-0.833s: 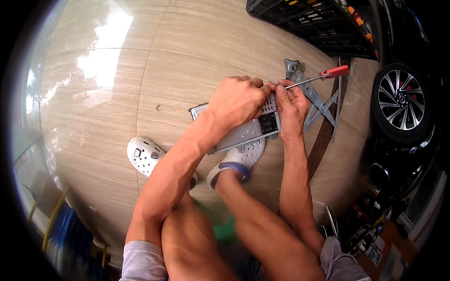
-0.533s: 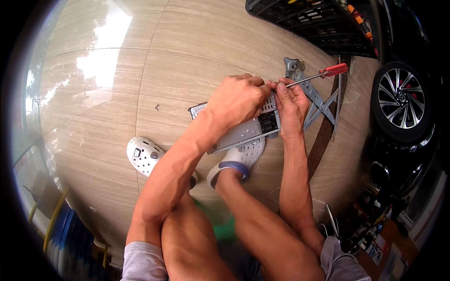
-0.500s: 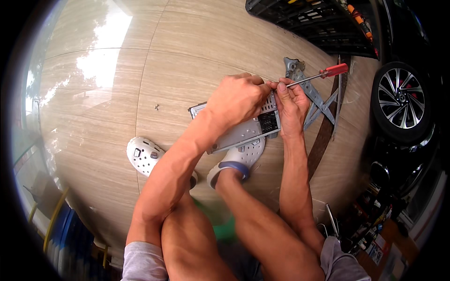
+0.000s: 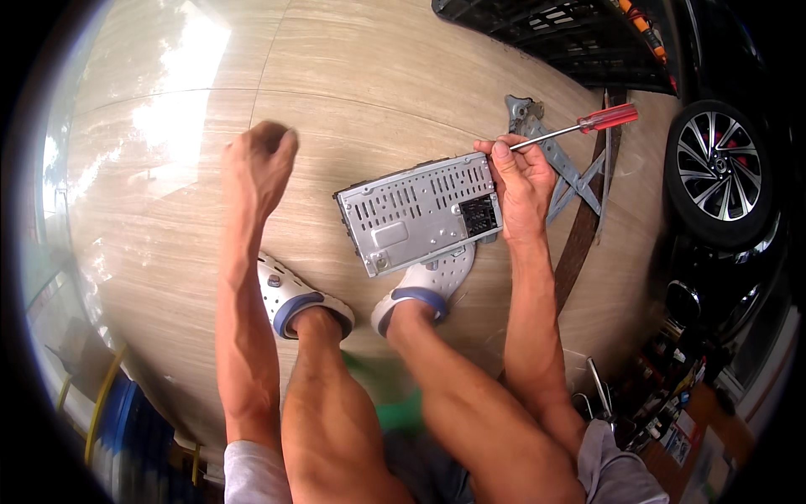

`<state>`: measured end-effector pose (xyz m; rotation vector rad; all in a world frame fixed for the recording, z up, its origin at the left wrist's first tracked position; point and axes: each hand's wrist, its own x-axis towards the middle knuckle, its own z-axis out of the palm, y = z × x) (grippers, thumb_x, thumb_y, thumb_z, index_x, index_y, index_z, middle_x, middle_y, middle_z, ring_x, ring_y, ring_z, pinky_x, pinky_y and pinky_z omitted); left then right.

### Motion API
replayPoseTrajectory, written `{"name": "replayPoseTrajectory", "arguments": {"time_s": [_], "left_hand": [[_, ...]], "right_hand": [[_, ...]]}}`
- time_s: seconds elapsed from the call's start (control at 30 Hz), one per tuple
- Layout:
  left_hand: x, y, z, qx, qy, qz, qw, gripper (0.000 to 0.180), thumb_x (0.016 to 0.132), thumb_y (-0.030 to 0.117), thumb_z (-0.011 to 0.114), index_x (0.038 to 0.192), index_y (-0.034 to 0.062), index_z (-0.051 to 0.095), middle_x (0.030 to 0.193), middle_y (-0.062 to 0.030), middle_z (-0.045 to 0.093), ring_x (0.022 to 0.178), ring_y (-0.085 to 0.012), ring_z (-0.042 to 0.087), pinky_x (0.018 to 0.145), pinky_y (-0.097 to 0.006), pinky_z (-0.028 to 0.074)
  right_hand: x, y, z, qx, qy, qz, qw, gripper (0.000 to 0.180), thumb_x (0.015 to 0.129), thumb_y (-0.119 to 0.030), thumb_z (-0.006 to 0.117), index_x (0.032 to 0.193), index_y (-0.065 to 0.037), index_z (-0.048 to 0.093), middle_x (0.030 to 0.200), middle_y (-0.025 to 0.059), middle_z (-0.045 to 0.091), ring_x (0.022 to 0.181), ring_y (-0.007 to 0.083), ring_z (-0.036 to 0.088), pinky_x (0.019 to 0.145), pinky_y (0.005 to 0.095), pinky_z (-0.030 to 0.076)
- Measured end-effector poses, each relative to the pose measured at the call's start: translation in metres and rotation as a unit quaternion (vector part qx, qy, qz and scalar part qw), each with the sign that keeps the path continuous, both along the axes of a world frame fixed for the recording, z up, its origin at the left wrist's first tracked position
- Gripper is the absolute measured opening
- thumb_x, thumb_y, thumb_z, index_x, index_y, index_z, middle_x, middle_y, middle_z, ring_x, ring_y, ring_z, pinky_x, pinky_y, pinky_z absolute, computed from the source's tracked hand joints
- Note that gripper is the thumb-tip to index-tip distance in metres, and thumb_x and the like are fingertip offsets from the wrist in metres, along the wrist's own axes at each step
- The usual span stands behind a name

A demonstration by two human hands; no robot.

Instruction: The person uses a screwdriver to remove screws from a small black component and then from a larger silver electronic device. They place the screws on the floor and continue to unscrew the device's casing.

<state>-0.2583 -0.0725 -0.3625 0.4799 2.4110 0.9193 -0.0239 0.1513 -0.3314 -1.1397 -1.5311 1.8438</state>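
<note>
A silver metal car stereo (image 4: pixel 403 206), with rows of vent slots and a black connector block (image 4: pixel 479 216), lies tilted over my right shoe. At its upper right corner, my right hand (image 4: pixel 520 181) pinches the shaft of a screwdriver (image 4: pixel 609 118) near the tip; the red clear handle points up and right. The heel of that hand is beside the unit's right edge. My left hand (image 4: pixel 260 164) is off to the left above the floor, its fingers curled in; whatever they hold, if anything, is hidden. The small screws on the floor seen earlier are out of sight.
Right of the stereo are a grey metal scissor bracket (image 4: pixel 567 172) and a dark brown strip (image 4: pixel 579 244). A black crate (image 4: pixel 554 50) stands at the upper right, near a car wheel (image 4: pixel 720 168). My white clogs (image 4: pixel 290 294) are on the tiled floor (image 4: pixel 336 118).
My left hand has left the stereo's upper right corner and moved left over the floor, uncovering the stereo's top. My right hand keeps the screwdriver in nearly the same place.
</note>
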Motion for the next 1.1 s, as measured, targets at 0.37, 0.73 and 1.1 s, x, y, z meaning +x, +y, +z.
{"name": "replayPoseTrajectory", "arguments": {"time_s": [0.37,0.73,1.1], "left_hand": [[0.03,-0.114,-0.04,-0.149,0.1,-0.002,0.984,0.021,0.095,0.023,0.063,0.099,0.0069,0.076,0.099,-0.0191,0.073,0.086,-0.0379,0.071,0.079,-0.045,0.055],[0.044,-0.128,-0.054,-0.118,0.079,0.024,0.99,0.019,0.094,0.019,0.065,0.103,0.0049,0.073,0.096,-0.0175,0.072,0.087,-0.037,0.069,0.079,-0.044,0.053],[0.116,-0.035,0.03,0.219,0.028,-0.006,0.975,0.087,0.071,0.033,0.092,0.138,-0.005,0.052,0.127,-0.0249,0.059,0.118,-0.0402,0.059,0.1,-0.045,0.049]], "right_hand": [[-0.01,-0.022,0.035,0.11,-0.038,-0.009,0.993,0.02,0.092,-0.011,0.078,0.105,0.003,0.072,0.096,0.0076,0.073,0.091,0.0121,0.066,0.083,0.0243,0.052],[-0.025,-0.063,0.051,0.17,-0.02,0.089,0.981,0.016,0.092,-0.002,0.074,0.106,0.005,0.068,0.1,0.0068,0.069,0.086,0.0106,0.066,0.079,0.0239,0.054],[-0.014,-0.08,0.054,0.184,-0.038,0.156,0.97,0.013,0.097,-0.001,0.065,0.108,0.006,0.065,0.108,0.0158,0.067,0.092,0.0199,0.069,0.083,0.0292,0.056]]}}
